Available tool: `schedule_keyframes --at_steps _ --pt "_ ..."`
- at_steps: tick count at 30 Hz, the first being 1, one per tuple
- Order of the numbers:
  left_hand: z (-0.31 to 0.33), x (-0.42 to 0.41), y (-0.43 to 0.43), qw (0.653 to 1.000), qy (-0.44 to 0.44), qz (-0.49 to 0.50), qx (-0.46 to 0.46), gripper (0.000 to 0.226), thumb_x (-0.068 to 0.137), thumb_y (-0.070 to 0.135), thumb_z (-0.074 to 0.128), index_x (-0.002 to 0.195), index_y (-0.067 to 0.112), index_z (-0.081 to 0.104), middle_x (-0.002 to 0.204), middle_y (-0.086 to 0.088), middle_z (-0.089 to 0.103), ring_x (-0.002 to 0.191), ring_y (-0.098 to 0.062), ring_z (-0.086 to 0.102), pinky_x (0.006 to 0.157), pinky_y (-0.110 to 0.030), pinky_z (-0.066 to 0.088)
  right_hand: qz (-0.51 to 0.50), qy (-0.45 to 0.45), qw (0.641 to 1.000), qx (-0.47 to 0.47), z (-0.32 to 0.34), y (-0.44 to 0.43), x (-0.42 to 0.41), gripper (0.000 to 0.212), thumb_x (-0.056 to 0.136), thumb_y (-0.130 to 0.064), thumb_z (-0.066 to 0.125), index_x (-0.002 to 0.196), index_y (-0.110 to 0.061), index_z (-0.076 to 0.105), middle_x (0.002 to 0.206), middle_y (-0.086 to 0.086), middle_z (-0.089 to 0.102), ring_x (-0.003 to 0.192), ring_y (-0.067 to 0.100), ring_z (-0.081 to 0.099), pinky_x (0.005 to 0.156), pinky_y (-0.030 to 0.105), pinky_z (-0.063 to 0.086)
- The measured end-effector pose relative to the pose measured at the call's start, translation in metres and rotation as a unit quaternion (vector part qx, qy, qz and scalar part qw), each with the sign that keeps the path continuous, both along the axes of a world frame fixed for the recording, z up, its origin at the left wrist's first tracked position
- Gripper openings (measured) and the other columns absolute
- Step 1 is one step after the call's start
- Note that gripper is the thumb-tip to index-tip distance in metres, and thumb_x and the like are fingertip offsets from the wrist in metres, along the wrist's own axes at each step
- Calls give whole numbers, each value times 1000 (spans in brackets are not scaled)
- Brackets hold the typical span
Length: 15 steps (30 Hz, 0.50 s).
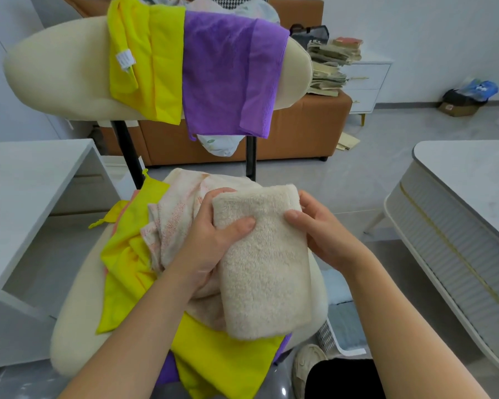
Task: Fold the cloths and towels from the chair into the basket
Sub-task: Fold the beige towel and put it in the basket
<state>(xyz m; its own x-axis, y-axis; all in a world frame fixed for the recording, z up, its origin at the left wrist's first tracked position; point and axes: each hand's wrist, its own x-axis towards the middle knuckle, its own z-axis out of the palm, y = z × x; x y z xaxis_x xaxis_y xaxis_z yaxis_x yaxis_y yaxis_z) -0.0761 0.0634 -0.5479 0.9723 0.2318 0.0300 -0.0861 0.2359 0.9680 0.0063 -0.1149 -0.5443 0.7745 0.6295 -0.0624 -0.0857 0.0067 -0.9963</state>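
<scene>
A folded beige towel (264,263) lies over the pile on the cream chair seat (72,321). My left hand (213,240) grips its upper left edge, thumb on top. My right hand (317,226) holds its upper right edge, thumb pressed on the face. Beneath and to the left lie a pale pink-flecked towel (176,214) and yellow cloths (127,269), with another yellow cloth (228,361) in front and a bit of purple under it. Over the chair back (55,76) hang a yellow cloth (153,61) and a purple cloth (231,79). A white perforated basket (333,339) shows low at the right of the seat.
A white desk (20,203) stands to the left and a white ribbed table (458,226) to the right. Behind the chair is a brown sofa (300,131) with stacked papers (329,67). My shoe (306,367) is on the grey floor.
</scene>
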Motion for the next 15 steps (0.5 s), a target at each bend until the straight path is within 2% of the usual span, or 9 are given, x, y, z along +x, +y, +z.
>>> schedule_keyframes --at_steps 3,5,7,10,13,15 --pt "2 -5 10 998 -24 -3 65 49 63 13 80 100 26 50 84 8 60 72 -4 61 61 -22 53 26 4 1000 -8 2 3 -2 45 81 -30 61 121 -12 52 104 1 68 98 21 65 86 39 53" --pt "1 -6 17 992 -38 3 120 46 62 25 80 94 32 49 75 16 58 70 -3 58 61 -25 52 51 6 998 -25 1 4 -3 38 85 -33 64 120 -21 54 106 -2 69 100 18 65 86 36 54" --pt "-1 -7 23 986 -48 10 162 45 59 38 79 91 39 48 75 17 56 72 -6 57 63 -31 53 80 21 996 -40 0 6 -4 35 84 -33 61 118 -28 56 112 -1 67 106 17 65 90 34 54" --pt "0 -10 25 978 -61 5 199 45 59 43 77 92 43 46 78 15 55 74 -11 57 64 -39 52 95 31 994 -44 -3 9 -9 32 84 -30 66 114 -19 61 114 4 68 107 20 65 90 33 53" --pt "5 -13 30 971 -92 -23 217 40 63 42 74 93 41 47 75 15 53 68 -9 54 58 -30 50 65 28 997 -14 -6 10 -8 28 76 -22 69 102 -11 67 103 7 71 99 23 67 82 30 55" --pt "7 -14 36 969 -101 -26 222 34 65 41 72 89 38 49 70 13 52 61 -7 50 53 -22 44 56 23 998 7 -5 10 -8 28 69 -23 75 95 -13 71 98 7 71 95 23 68 78 29 55"
